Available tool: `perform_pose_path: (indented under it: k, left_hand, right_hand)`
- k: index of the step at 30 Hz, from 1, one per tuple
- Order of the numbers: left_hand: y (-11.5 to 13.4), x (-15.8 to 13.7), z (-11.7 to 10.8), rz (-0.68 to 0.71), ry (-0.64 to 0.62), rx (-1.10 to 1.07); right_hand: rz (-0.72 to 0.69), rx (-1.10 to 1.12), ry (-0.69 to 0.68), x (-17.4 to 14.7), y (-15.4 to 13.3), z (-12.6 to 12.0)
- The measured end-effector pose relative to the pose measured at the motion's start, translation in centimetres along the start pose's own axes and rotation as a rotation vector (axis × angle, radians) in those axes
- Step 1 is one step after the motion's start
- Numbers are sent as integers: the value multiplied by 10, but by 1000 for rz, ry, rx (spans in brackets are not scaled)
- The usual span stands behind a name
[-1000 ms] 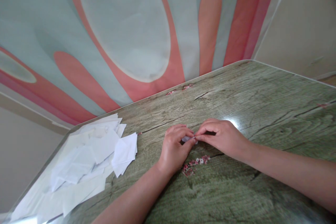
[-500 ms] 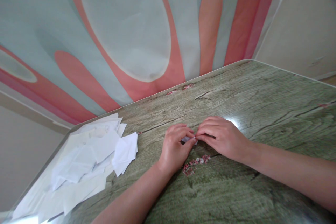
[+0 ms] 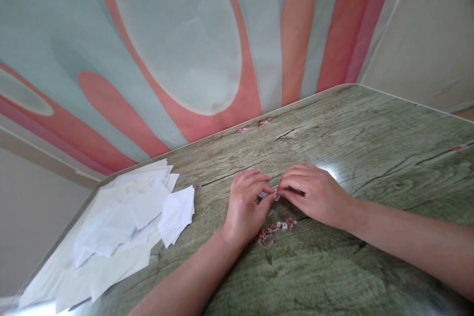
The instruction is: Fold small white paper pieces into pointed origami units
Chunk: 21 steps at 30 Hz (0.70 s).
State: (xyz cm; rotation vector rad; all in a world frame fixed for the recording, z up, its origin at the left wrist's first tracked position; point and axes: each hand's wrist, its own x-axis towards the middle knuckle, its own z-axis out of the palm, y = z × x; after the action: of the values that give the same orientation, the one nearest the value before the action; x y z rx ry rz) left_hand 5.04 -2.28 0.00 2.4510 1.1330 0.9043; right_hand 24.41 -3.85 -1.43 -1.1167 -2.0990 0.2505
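Observation:
A small piece of white paper [image 3: 263,194] is pinched between my two hands, low over the middle of the table. Most of it is hidden behind the fingers, so its folds and full shape cannot be made out. My left hand [image 3: 249,201] grips its near left part between thumb and index finger, the other fingers reaching out above. From the right, my right hand [image 3: 313,195] pinches the paper's edge with thumb and fingertips, which touch or nearly touch the left fingertips.
On the left of the wood-patterned table [image 3: 333,271] lies a loose heap of white paper sheets [image 3: 118,266]. A small stack of white paper squares [image 3: 177,215] sits at its right edge. Behind the table rises a wall covering [image 3: 177,29] with red and grey shapes.
My left hand's outer fingers have lifted and spread slightly, and the paper between the hands has shifted a little. My right hand stays nearly still.

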Motion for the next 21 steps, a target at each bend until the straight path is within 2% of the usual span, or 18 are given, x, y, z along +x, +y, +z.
perform_pose_path:
  k: [8,21]
  left_hand:
    - [0,0,0,-2,-9,22]
    - [-4,-2,0,22,5,108]
  right_hand:
    - [-47,-45,-24,1,0,-1]
    - [-12,-55,-36,-1,4,1]
